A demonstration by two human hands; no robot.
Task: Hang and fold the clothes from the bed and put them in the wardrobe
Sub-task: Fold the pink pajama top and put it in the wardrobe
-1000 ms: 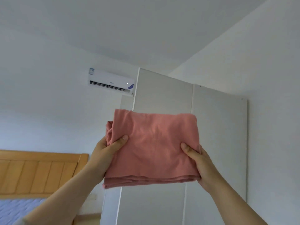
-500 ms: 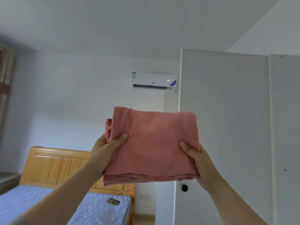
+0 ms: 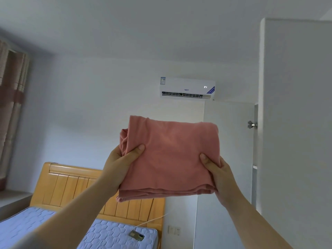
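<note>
One folded pink garment (image 3: pixel 168 159) is held up in the air, near the wardrobe (image 3: pixel 296 123) at the right, so folding looks done and shelving is left. The left hand (image 3: pixel 120 164) and right hand (image 3: pixel 217 173) pinch its side edges, thumbs pressed on top, other fingers hidden beneath. On the air conditioner (image 3: pixel 186 88) only "21" reads clearly.

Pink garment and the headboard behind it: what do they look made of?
The pink garment looks like soft, matte knit fabric, possibly cotton jersey: it folds in limp layers with soft creases at its edges. The headboard looks like light varnished wood, with slatted panels and a slight sheen. I cannot tell whether it is solid or veneer.
</note>
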